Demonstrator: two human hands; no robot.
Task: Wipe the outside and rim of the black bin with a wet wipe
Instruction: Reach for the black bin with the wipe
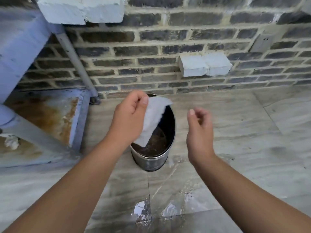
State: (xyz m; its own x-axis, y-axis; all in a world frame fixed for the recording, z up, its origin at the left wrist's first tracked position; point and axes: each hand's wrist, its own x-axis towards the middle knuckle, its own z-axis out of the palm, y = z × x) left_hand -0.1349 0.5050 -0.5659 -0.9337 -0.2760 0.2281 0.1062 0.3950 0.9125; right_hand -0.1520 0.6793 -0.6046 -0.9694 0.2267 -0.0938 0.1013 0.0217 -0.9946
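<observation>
White wet wipe [155, 118] pinched by left hand [129, 115] above black bin [151, 161]; right hand [199, 130] fingers loose, empty.

A bin [154, 163] stands on the floor [235, 148] just before a brick wall [151, 52]. The left hand [129, 118] hangs above the bin's left rim, a wipe [154, 118] draped from its grip over the bin's mouth. The right hand [199, 130] is right of the bin, apart from it. A pipe [75, 63] slants down the wall behind and left of the bin. 2 blocks [205, 65] jut from the wall behind and right of it.
</observation>
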